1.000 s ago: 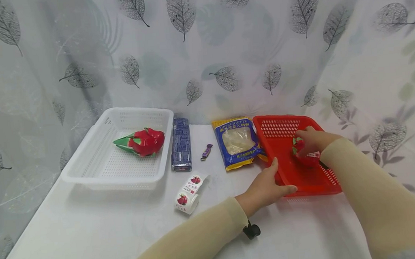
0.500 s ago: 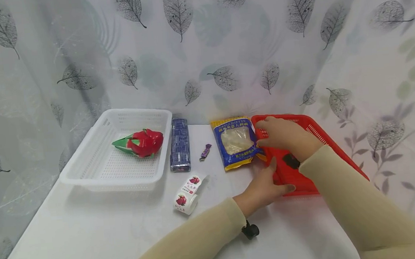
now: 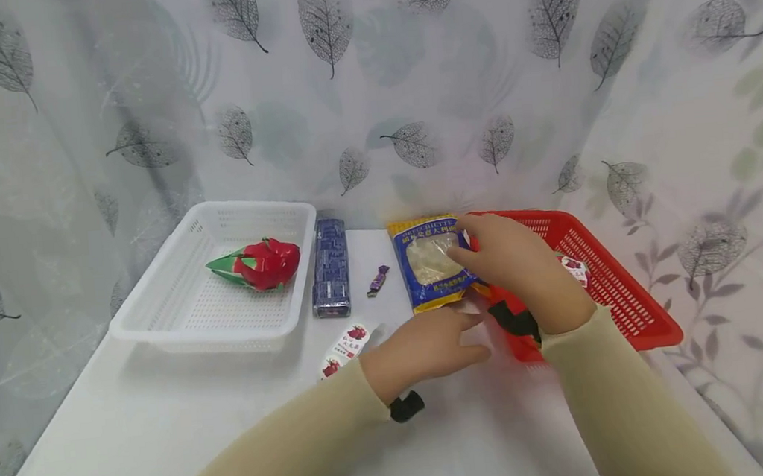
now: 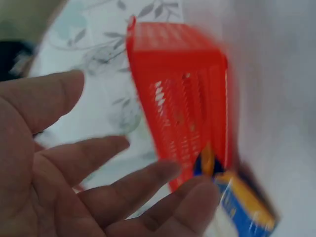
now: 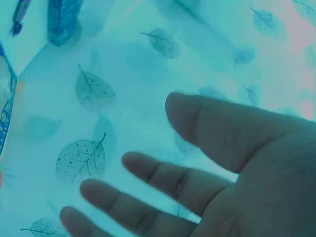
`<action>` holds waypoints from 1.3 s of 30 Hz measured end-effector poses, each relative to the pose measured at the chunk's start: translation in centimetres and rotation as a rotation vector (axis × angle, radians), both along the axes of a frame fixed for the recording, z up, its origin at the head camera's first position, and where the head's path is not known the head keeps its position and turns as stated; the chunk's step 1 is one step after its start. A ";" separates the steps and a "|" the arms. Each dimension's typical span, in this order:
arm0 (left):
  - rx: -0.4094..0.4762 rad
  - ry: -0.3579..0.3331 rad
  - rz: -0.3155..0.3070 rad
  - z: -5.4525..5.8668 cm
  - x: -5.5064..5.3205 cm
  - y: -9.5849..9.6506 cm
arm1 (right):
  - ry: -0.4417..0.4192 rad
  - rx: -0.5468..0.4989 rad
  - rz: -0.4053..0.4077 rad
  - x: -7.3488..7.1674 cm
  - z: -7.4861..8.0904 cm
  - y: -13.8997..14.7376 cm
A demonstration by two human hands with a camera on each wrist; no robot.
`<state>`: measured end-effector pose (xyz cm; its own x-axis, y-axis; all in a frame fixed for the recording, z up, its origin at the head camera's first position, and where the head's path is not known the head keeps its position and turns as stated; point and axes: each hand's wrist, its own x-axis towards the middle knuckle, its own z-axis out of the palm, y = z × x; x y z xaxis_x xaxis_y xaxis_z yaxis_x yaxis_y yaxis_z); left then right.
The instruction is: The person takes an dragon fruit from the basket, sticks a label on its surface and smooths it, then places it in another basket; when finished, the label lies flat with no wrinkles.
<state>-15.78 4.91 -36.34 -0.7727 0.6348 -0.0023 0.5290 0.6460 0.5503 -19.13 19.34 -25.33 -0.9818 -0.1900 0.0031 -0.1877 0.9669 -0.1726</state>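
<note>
My right hand (image 3: 521,264) hangs above the left side of the red plastic basket (image 3: 618,301), its fingertips overlapping the bag of orecchiette pasta (image 3: 430,260) in the head view. In the right wrist view its fingers are spread and hold nothing. A dragon fruit with a white sticker (image 3: 575,271) sits in the basket, mostly hidden behind that hand. Left of the basket, my left hand (image 3: 424,354) is over the table with fingers extended and nothing in its grasp. The left wrist view shows its fingers spread before the red basket (image 4: 182,98).
A white basket (image 3: 139,317) at the left holds another dragon fruit (image 3: 265,263). Beside it lie a long blue packet (image 3: 331,268), a small purple candy (image 3: 378,280) and a sticker roll (image 3: 349,345), partly covered by my left arm. A leaf-patterned curtain (image 3: 282,171) hangs behind.
My right hand has let go of the dragon fruit in the red basket and moved left toward the pasta bag. My left hand has released the basket's edge and drawn back left.
</note>
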 end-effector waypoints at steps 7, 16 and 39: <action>-0.024 -0.026 0.162 3.5 1.9 -8.5 | -0.045 -0.141 -0.073 1.4 -2.3 -0.8; 0.040 0.209 0.517 3.9 0.4 -20.2 | -0.040 -0.262 0.060 2.5 -4.6 -6.0; -0.232 -0.010 0.814 -2.0 -1.0 -37.5 | -0.058 -0.216 0.098 1.8 -5.5 -6.1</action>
<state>-16.77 -32.58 -38.37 -0.9879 -0.1368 -0.0729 -0.1540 0.9207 0.3586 -17.32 13.24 -30.81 -0.9583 -0.2857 -0.0022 -0.2626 0.8840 -0.3868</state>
